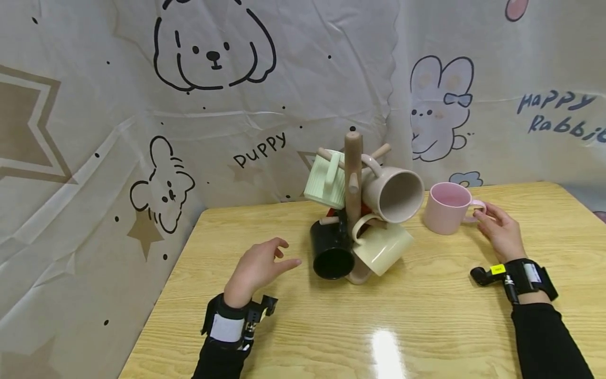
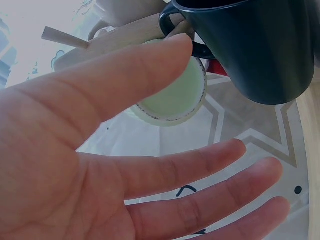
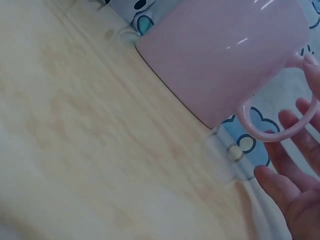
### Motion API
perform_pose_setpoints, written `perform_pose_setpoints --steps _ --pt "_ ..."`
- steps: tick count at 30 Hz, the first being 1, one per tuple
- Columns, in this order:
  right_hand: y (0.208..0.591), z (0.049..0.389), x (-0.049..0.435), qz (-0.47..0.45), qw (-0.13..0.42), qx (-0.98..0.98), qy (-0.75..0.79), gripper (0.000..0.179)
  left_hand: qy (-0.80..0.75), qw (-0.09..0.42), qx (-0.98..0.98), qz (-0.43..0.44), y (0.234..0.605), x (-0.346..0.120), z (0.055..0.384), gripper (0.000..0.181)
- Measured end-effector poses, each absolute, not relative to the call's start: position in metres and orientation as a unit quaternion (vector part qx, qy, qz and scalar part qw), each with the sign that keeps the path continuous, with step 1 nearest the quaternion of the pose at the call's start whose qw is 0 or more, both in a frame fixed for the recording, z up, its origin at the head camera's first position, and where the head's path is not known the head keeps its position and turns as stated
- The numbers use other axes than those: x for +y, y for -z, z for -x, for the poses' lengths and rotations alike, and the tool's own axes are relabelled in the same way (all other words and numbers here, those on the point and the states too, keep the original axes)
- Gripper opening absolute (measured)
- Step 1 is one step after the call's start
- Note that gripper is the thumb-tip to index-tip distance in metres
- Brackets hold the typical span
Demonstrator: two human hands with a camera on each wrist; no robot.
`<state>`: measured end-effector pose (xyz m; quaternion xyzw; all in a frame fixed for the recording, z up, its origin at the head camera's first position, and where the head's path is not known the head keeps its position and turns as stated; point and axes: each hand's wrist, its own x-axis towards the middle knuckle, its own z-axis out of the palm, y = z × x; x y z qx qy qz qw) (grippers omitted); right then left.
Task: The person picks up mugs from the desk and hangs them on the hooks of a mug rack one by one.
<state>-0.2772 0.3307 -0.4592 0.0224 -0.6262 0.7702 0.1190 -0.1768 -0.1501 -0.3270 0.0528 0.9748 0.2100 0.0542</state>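
In the head view a pink mug stands upright at the back right of the table. My right hand holds its handle between thumb and fingers, the other fingers loosely bent below. My left hand is off the table with its fingers spread and nothing in them, just left of a black mug. That mug hangs low on a wooden mug tree, mouth tipped down. Also on the tree are a ribbed light green mug, a beige mug and a cream mug.
The mug tree's pegs stick out on several sides at two heights. Something red shows behind the black mug. The wooden table ends at a printed cloth backdrop at the back and left.
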Motion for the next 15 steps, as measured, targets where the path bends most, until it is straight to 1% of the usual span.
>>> perform_pose_setpoints --steps 2,6,11,13,15 --pt "0.457 0.279 0.329 -0.016 0.133 -0.647 -0.751 0.022 -0.209 0.055 0.975 -0.052 0.327 -0.150 0.176 0.049" --pt "0.450 0.280 0.326 -0.006 0.153 -0.713 -0.684 0.012 -0.209 0.054 0.975 -0.048 0.325 -0.151 0.176 0.049" --pt "0.443 0.275 0.324 0.033 0.169 -0.780 -0.602 0.007 -0.211 0.057 0.975 -0.048 0.324 -0.151 0.176 0.048" --pt "0.437 0.271 0.324 0.048 0.180 -0.772 -0.608 0.007 -0.209 0.057 0.975 -0.050 0.324 -0.152 0.176 0.048" --pt "0.426 0.268 0.323 0.064 0.206 -0.736 -0.641 0.007 -0.208 0.055 0.975 -0.049 0.324 -0.152 0.176 0.049"
